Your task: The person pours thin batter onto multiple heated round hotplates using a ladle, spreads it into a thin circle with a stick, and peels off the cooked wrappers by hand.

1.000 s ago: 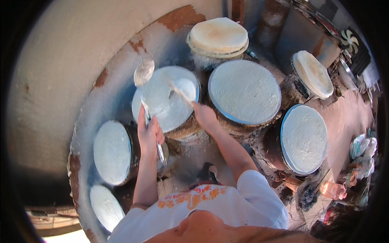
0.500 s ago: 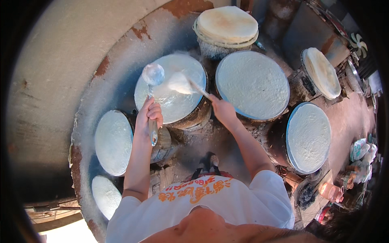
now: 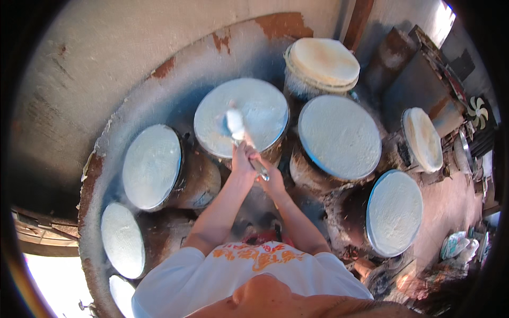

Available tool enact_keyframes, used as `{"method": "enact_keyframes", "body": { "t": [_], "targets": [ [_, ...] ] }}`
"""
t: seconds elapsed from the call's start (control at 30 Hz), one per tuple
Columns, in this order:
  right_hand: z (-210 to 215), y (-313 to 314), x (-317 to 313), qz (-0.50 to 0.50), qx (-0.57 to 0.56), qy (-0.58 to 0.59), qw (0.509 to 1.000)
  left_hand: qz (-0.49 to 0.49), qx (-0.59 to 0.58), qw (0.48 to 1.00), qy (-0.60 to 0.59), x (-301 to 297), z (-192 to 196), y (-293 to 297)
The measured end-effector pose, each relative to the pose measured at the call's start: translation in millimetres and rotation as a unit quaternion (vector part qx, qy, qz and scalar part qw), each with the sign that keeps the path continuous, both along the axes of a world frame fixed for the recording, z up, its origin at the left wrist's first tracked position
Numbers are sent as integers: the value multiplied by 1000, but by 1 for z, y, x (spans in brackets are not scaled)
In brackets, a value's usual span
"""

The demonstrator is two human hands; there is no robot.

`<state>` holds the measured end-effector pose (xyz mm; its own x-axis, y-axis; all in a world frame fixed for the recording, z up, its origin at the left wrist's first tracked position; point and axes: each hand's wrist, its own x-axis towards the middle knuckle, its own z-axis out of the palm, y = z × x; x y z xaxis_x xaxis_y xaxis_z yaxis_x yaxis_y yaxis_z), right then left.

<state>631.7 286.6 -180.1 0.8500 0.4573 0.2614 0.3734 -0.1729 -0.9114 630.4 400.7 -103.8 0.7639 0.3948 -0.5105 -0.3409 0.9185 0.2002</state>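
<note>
Pale wall (image 3: 116, 69) curves up beyond the middle pan (image 3: 279, 139), with a grey, rust-patched panel (image 3: 244, 55) just behind it. A round white sheet of batter (image 3: 262, 108) covers that pan, and both my hands are at its near edge. My left hand (image 3: 244, 159) has its fingers wrapped around a metal ladle (image 3: 261, 169), whose handle end pokes out below my grip. My right hand (image 3: 269, 180) is just beside it, fingers closed on a pale stick (image 3: 249, 142) that leans toward the batter. Over the middle pan the heads of the two tools overlap in a blur, so I cannot tell one from the other, nor whether they touch the batter.

More white-topped pans stand around the middle pan: one to its left (image 3: 152, 167), a smaller-looking one (image 3: 123, 240) nearer me on that side, one to its right (image 3: 339, 138) and another farther right (image 3: 395, 213). Behind it to the right sits a stack of flat rounds (image 3: 325, 59), browned on top; a second stack (image 3: 422, 139) is well off to its right.
</note>
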Motion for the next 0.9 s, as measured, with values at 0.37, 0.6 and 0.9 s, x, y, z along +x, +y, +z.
{"method": "enact_keyframes", "body": {
  "t": [0.37, 0.6, 0.9],
  "targets": [
    [0, -41, 54, 135, -147, -76, 977, -10, -168, 908, -383, -64, 98, -11],
    [17, -61, 74, 2, -123, 65, 990, 192, -249, 875, -368, -188, 32, 18],
    [22, -27, -224, 568, -174, 306, 744, 446, 333, 801, -219, -649, 98, -152]
  ]
}}
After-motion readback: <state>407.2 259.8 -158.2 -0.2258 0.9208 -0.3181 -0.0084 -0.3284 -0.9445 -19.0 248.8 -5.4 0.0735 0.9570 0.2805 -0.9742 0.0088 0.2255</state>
